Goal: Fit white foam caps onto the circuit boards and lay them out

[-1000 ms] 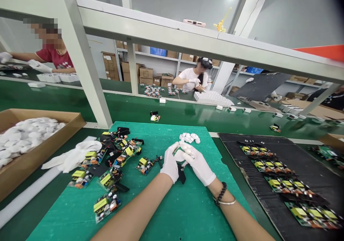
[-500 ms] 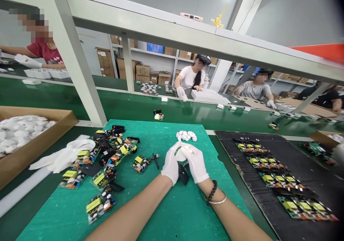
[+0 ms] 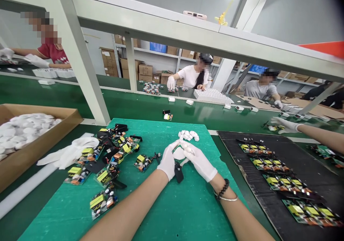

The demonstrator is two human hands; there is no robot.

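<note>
In white gloves, my left hand (image 3: 167, 162) and my right hand (image 3: 200, 162) meet around a small circuit board (image 3: 175, 148) above the green mat (image 3: 161, 205). Fingers of both hands are closed on its edges. A round white pad (image 3: 179, 154) covers the middle of the board, and a black flat part (image 3: 178, 173) hangs from its near side. Just beyond my fingertips lies a small pile of white pads (image 3: 189, 135). To the left of my left hand, a single circuit board (image 3: 142, 162) rests near a larger cluster of boards (image 3: 103, 176) with yellow transformers.
A cardboard box (image 3: 76, 117) of white pads stands at left, beside a loose white glove (image 3: 72, 151). Rows of boards (image 3: 285, 182) lie on black cardboard (image 3: 242, 205) at right. The green conveyor (image 3: 139, 106) carries white cases. A co-worker's gloved hand (image 3: 286, 125) reaches in at right.
My hands have turned the board slightly, showing more of the white pad. A co-worker's arm has come in at right, over the board on the conveyor. The opposite co-worker's hand moved left.
</note>
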